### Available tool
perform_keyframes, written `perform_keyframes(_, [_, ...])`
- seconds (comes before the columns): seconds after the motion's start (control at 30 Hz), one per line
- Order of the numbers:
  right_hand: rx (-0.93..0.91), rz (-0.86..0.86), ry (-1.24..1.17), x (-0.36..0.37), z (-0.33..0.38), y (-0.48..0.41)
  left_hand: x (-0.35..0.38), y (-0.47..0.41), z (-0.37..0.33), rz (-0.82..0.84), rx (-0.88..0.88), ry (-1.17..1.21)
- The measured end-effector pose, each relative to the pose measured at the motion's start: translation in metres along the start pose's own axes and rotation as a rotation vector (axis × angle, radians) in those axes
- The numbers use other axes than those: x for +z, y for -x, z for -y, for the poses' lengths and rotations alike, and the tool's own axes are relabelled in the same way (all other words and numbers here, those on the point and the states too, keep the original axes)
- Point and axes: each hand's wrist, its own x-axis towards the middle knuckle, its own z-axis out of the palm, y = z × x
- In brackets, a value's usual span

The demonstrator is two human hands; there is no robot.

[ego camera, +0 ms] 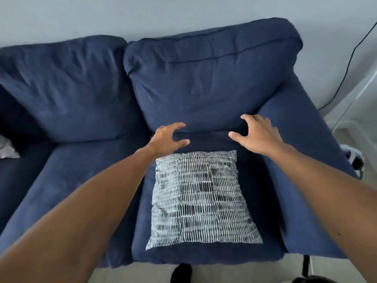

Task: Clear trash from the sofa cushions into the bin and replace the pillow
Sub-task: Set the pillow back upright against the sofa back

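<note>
A plain pale wall (61,17) rises behind the dark blue sofa (71,82), a thin black cable (344,74) trails down it at right, and light tiled floor (224,272) shows below.

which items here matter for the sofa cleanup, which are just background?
Job:
- patterned pillow, flat on the right seat cushion
- crumpled silvery wrapper at the far left
- left hand, right hand, both open and empty

Background:
- black cable on the wall
- dark object on the floor
</note>
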Motion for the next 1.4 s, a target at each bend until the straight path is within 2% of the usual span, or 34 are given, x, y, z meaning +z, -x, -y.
perform_keyframes(0.3, [0.029,0.129,-0.056,0.053,0.015,0.01,0.026,0.037,0.047,-0.012,-0.101,0.007])
perform_keyframes(0.6, [0.077,0.297,-0.037,0.129,-0.006,0.036,0.084,0.07,0.093,0.056,-0.261,0.059])
perform_keyframes(0.77, [0.112,0.376,-0.057,0.164,-0.018,0.052,0.112,0.087,0.109,0.03,-0.3,0.072])
perform_keyframes(1.0, [0.199,0.396,-0.135,0.192,-0.024,0.065,0.137,0.099,0.116,-0.049,-0.379,0.167])
perform_keyframes(1.23, [0.356,0.394,-0.169,0.212,-0.027,0.073,0.149,0.104,0.126,-0.033,-0.522,0.257])
perform_keyframes(1.4, [0.371,0.395,-0.186,0.214,-0.028,0.073,0.147,0.103,0.125,-0.035,-0.565,0.304])
